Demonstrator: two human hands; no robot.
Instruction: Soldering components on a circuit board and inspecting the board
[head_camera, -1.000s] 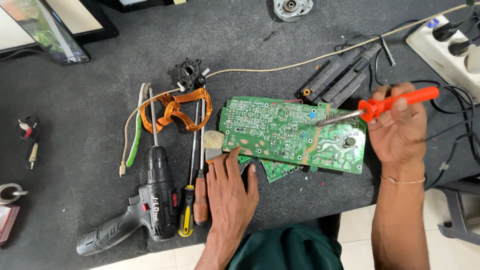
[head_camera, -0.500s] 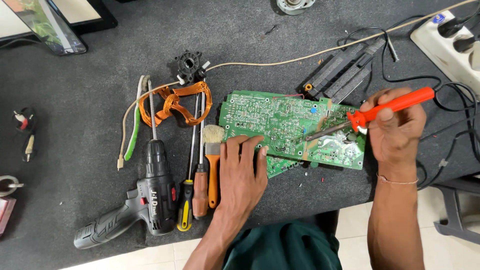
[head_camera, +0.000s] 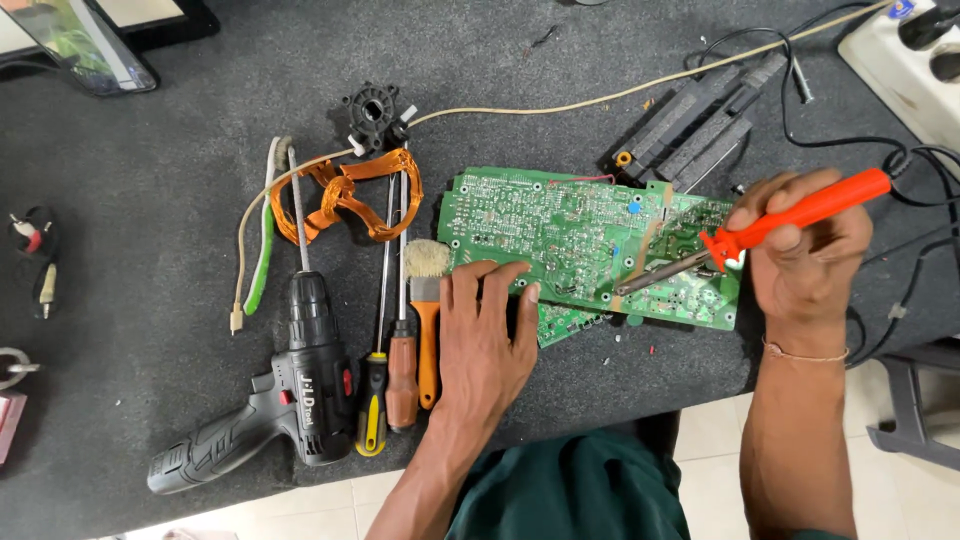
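Your dark grey bench (head_camera: 200, 120) carries a green circuit board (head_camera: 560, 225), a black cordless drill (head_camera: 290, 390), two screwdrivers (head_camera: 390, 370), an orange-handled brush (head_camera: 428, 310), an orange wire coil (head_camera: 345, 195), and a white power strip (head_camera: 900, 70) at the far right corner.

The circuit board (head_camera: 590, 245) is lying on the bench (head_camera: 150, 180), with a brush (head_camera: 427, 300) and screwdrivers (head_camera: 400, 370) lying just left of it, a drill (head_camera: 290, 390) sitting further left, and a coil (head_camera: 350, 195) resting behind them.

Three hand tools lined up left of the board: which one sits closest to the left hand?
The orange-handled brush, bristles up, lies right beside the left hand; both screwdrivers lie further left.
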